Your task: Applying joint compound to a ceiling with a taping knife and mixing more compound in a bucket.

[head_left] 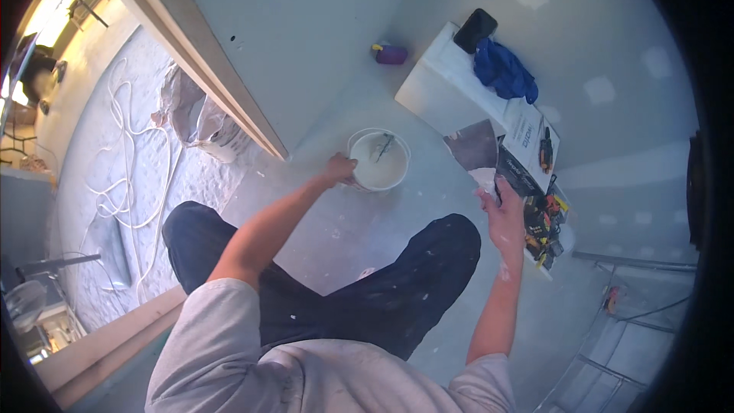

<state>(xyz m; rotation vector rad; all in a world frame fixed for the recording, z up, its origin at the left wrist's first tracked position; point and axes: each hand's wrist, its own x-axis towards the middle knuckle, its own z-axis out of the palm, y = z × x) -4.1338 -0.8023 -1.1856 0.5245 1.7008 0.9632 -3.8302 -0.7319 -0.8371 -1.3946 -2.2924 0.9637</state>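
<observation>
Clasped in right hand (503, 213): wide scraper (474, 147), right of centre. Left hand (341, 170) grasps white bucket (407, 162) at left rim, mid-frame. Bucket could tip if pulled unevenly; scraper, overlapping white box (437, 80) in view, could smear it if wrist swings.

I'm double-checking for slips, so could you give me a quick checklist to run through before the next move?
1. Scraper held in the right hand: ok, by its handle, blade pointing away from the body.
2. Blade apart from the bucket: ok, it is off to the right.
3. Left hand firm on the bucket: cannot tell; it is at the rim's left side, but grip strength does not show.
4. Bucket free of other tools: not ok, a thin tool is in it.
5. White cord clear of the bucket: ok, it lies well to the left.
</observation>
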